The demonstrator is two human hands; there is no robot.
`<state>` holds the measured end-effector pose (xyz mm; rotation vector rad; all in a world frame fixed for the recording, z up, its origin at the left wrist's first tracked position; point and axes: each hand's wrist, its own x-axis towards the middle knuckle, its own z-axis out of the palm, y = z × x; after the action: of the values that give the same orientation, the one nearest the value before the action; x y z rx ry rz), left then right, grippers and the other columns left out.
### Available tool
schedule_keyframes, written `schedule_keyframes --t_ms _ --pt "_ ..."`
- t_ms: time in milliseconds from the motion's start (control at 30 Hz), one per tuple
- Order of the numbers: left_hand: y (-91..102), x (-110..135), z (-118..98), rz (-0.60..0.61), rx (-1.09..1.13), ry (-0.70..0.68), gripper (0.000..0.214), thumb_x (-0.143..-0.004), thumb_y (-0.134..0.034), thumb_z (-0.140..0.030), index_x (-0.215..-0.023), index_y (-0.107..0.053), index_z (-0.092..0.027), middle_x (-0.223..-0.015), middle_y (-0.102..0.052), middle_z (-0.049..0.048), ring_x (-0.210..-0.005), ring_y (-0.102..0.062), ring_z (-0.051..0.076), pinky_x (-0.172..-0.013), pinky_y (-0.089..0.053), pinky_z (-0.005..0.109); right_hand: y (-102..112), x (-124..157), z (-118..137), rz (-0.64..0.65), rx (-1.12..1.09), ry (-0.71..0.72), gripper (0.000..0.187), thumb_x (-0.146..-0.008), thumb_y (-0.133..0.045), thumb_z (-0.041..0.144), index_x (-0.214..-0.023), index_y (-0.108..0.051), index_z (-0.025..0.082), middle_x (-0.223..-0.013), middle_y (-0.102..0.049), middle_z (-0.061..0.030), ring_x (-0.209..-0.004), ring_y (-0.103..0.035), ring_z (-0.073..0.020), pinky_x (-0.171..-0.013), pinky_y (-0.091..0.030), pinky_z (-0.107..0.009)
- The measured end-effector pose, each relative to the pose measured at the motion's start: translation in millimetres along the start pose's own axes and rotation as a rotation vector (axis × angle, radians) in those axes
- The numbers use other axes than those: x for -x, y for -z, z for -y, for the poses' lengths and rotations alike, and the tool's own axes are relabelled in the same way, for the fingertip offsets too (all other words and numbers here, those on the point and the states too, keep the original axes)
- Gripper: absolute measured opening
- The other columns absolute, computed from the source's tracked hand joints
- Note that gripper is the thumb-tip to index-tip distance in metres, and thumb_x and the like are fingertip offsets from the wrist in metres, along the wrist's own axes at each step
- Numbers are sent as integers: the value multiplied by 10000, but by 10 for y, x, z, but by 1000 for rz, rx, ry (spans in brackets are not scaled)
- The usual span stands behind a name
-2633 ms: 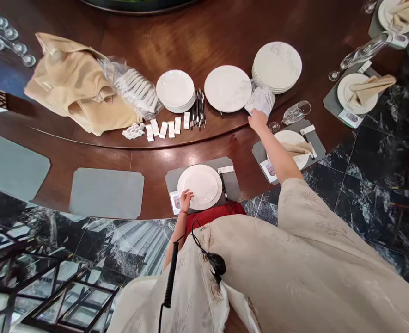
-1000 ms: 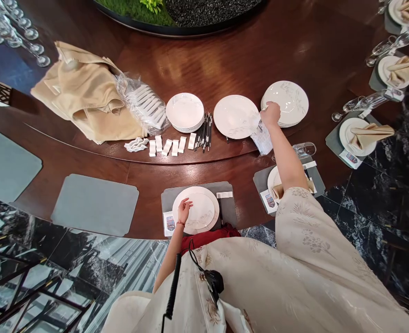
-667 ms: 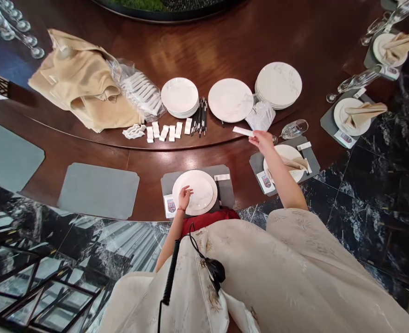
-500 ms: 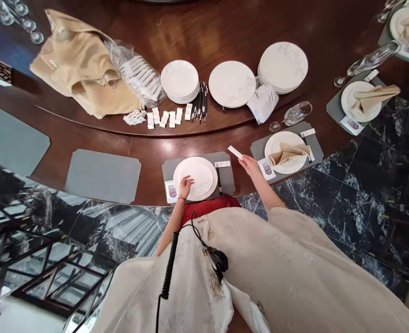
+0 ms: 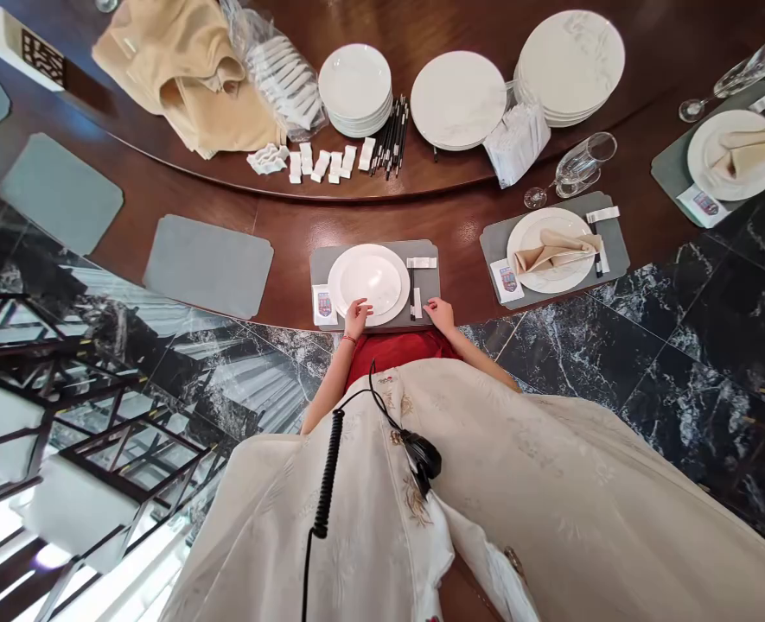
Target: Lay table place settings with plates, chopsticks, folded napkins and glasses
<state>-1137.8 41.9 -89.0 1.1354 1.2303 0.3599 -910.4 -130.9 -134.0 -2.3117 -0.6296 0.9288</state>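
My left hand (image 5: 357, 318) rests at the near edge of a white plate stack (image 5: 370, 281), fingers loosely apart and holding nothing. A smaller plate sits on a larger one there, on a grey placemat (image 5: 321, 259). Right of the plates lie black chopsticks (image 5: 411, 289), their upper part by a white chopstick rest (image 5: 422, 263). Beside them is a slim white packet (image 5: 417, 299). My right hand (image 5: 440, 314) is just right of that packet, fingers parted, with no object seen in it. A white card with a printed emblem (image 5: 323, 305) lies left of the plates.
On the raised turntable stand small plates (image 5: 355, 82), a large plate (image 5: 458, 99), stacked plates (image 5: 570, 65), loose chopsticks (image 5: 392, 136), white rests (image 5: 321, 166) and beige cloths (image 5: 188, 78). A set place with a folded napkin (image 5: 557, 250) and glasses (image 5: 576, 166) is at right. Bare placemats (image 5: 208, 263) lie left.
My right hand has come left and down to the placemat, and the white packet it held now lies beside the chopsticks. My left hand has shifted to the plates' near edge.
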Motion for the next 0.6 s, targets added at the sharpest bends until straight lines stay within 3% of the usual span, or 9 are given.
schedule_keyframes --t_ms 133,367,533,600 --pt "-15 125 111 -47 27 11 234 -894 -659 -252 -1109 -655 -161 -905 -742 84 -813 -721 188 -837 -560 342 -82 -223 3 84 -28 -47 115 -859 -658 203 -958 -716 195 -790 -741 -16 -743 -704 -171 -847 -562 -285" --pt "83 330 221 -162 98 46 211 -886 -623 -175 -1092 -664 -153 -895 -764 84 -769 -722 166 -826 -573 323 -69 -309 -53 122 -97 -59 119 -877 -597 213 -936 -695 181 -806 -736 -34 -692 -701 -159 -806 -587 -290" --pt "219 265 165 -230 138 56 175 -890 -663 -202 -1056 -674 -147 -882 -764 84 -747 -725 167 -840 -587 345 36 -303 -9 129 -124 -94 118 -846 -557 233 -865 -666 193 -710 -701 -26 -628 -681 -171 -723 -605 -299" --pt "283 168 111 -268 175 40 155 -903 -679 -232 -1036 -677 -152 -890 -768 87 -743 -726 165 -815 -594 334 79 -274 37 104 -53 -15 149 -844 -527 264 -859 -663 204 -710 -702 -43 -662 -700 -202 -724 -614 -323"
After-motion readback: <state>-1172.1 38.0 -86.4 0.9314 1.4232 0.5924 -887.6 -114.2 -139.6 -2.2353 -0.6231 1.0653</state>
